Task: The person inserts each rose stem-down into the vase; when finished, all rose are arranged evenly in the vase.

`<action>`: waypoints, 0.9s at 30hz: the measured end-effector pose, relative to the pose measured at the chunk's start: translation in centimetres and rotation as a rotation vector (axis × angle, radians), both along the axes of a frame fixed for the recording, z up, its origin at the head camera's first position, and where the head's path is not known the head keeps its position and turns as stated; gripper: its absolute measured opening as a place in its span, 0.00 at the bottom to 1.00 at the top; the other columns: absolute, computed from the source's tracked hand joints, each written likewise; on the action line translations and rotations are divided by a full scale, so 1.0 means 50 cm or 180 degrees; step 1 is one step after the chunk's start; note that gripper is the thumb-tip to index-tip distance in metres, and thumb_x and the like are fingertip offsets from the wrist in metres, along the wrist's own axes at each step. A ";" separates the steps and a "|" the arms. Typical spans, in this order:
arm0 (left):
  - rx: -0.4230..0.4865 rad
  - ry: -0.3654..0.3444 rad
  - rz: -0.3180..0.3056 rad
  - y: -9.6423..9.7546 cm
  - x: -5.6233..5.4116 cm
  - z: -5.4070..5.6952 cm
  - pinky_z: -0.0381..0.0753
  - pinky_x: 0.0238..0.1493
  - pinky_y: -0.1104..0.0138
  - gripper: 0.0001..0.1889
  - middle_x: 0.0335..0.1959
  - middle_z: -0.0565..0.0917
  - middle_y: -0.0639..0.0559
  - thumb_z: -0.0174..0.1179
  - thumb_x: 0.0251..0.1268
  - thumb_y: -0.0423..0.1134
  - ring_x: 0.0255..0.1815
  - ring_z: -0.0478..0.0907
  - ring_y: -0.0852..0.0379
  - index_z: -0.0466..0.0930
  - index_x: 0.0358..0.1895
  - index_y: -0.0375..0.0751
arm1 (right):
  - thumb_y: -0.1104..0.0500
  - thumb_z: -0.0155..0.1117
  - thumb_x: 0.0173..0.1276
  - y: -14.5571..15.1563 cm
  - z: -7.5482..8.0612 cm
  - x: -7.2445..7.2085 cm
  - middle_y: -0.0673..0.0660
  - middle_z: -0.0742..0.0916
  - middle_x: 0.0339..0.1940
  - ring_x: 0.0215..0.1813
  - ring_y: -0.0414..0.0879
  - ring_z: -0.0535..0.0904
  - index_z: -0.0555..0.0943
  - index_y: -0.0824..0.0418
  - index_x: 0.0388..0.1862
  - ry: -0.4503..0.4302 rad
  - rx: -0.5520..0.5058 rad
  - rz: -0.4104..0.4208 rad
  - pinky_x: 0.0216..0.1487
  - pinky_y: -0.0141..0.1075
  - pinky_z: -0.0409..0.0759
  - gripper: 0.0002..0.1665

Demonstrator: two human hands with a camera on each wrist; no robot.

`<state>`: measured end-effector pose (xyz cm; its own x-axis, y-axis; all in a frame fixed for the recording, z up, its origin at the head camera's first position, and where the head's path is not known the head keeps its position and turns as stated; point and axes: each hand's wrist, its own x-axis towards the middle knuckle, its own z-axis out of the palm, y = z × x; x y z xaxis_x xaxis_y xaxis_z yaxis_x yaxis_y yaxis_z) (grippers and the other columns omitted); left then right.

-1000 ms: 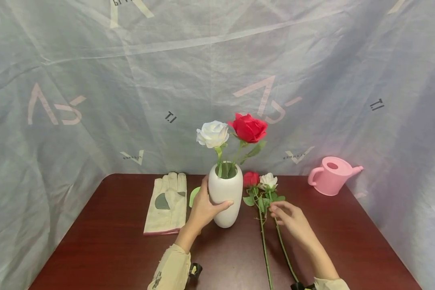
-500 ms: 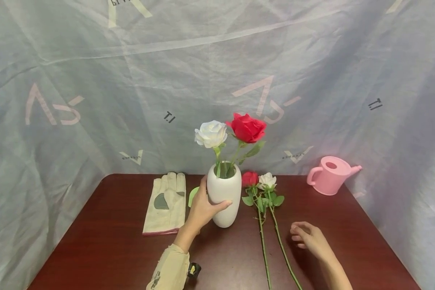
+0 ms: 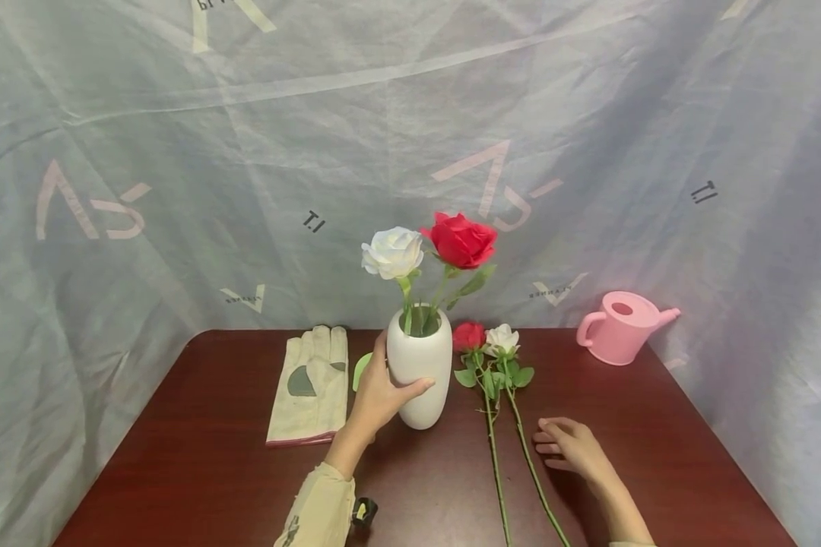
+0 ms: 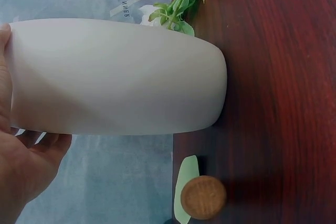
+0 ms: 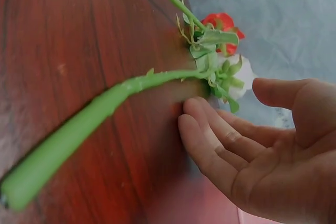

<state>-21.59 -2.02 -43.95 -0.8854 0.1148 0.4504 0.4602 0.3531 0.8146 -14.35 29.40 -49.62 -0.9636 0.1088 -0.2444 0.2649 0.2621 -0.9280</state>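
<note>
My left hand [image 3: 380, 399] grips a white vase [image 3: 420, 372] from its left side, thumb across the front. In the vase stand a white rose [image 3: 393, 253] and a red rose [image 3: 460, 241]. Right of it, a second red rose [image 3: 468, 336] and a second white rose [image 3: 502, 340] lie on the table, their long green stems pointing toward me. My right hand [image 3: 576, 448] is just right of the white rose's stem [image 5: 105, 103], holding nothing. In the right wrist view its fingers [image 5: 210, 150] are loosely bent and the thumb stands apart.
A pair of pale work gloves [image 3: 311, 387] lies left of the vase on the dark red table [image 3: 198, 456]. Behind my left hand a light green thing [image 3: 361, 371] shows, with a round brown end [image 4: 203, 198] beside it. A pink watering can [image 3: 619, 327] stands at the back right.
My right hand has drawn back from the lying white rose toward the lower right, then shifted slightly left toward its stem. My left hand keeps its grip on the vase.
</note>
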 end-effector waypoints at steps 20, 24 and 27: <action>0.0063 -0.0048 -0.0047 -0.004 0.003 -0.001 0.72 0.48 0.53 0.52 0.53 0.74 0.51 0.74 0.40 0.53 0.50 0.73 0.55 0.53 0.70 0.52 | 0.57 0.66 0.60 -0.071 -0.001 -0.037 0.50 0.76 0.13 0.17 0.43 0.72 0.78 0.64 0.27 0.0416 0.1555 0.0049 0.19 0.36 0.74 0.10; 0.0065 -0.0035 -0.0069 -0.001 0.001 -0.003 0.72 0.48 0.54 0.52 0.53 0.74 0.52 0.74 0.39 0.54 0.50 0.73 0.55 0.53 0.70 0.52 | 0.57 0.65 0.59 -0.074 -0.004 -0.043 0.48 0.75 0.12 0.16 0.42 0.71 0.77 0.61 0.25 0.0551 0.1930 0.0070 0.20 0.37 0.68 0.10; 0.0058 -0.0022 -0.0056 0.000 -0.001 -0.004 0.73 0.48 0.54 0.52 0.53 0.74 0.52 0.74 0.39 0.54 0.50 0.73 0.56 0.53 0.70 0.52 | 0.59 0.64 0.60 -0.075 -0.008 -0.047 0.49 0.77 0.15 0.16 0.42 0.73 0.77 0.63 0.28 0.0538 0.1794 0.0084 0.20 0.37 0.71 0.08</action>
<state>-21.63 -2.04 -44.16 -0.8864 0.1223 0.4465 0.4606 0.3300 0.8240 -16.69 25.65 -50.01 -0.9883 0.1528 0.0015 0.1121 0.7318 -0.6723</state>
